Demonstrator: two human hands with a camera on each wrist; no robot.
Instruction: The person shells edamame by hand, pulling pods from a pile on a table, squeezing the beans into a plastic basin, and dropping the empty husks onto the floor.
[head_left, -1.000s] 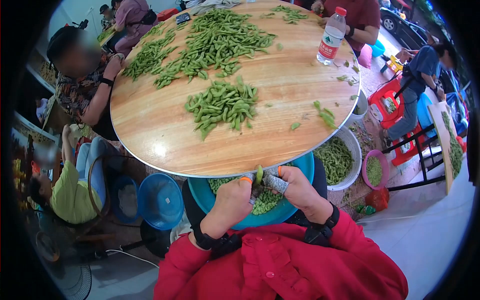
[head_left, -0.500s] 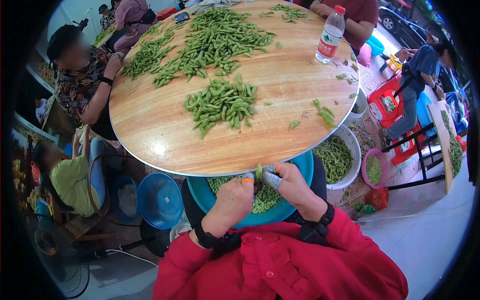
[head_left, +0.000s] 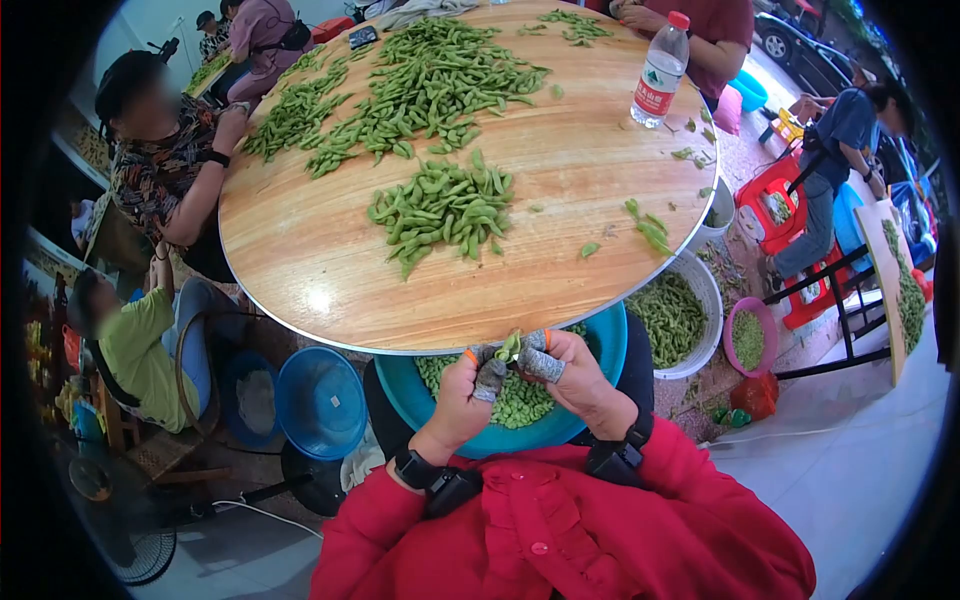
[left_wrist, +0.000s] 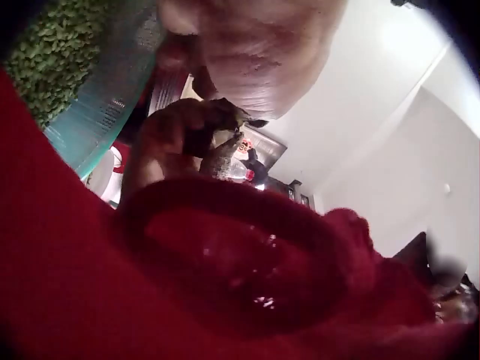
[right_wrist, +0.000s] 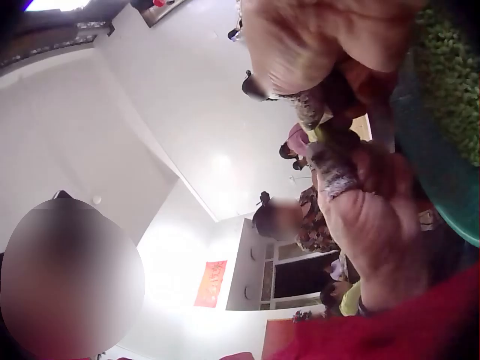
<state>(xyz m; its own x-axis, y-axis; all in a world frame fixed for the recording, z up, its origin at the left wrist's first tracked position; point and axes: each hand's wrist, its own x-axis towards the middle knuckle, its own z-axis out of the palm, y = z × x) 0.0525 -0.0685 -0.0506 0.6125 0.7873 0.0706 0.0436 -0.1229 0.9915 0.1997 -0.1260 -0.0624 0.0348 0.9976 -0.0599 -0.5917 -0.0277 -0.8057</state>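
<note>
Green pod (head_left: 511,346) pinched by left hand (head_left: 460,392) and right hand (head_left: 588,388) together, above teal basin (head_left: 613,345) of shelled beans (head_left: 524,402), near the table (head_left: 330,275). Best to press evenly along the seam, tilting downward to drop loose contents inside.

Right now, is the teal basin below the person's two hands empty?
No, the head view shows many shelled green beans inside the teal basin, below the left hand and right hand.
</note>
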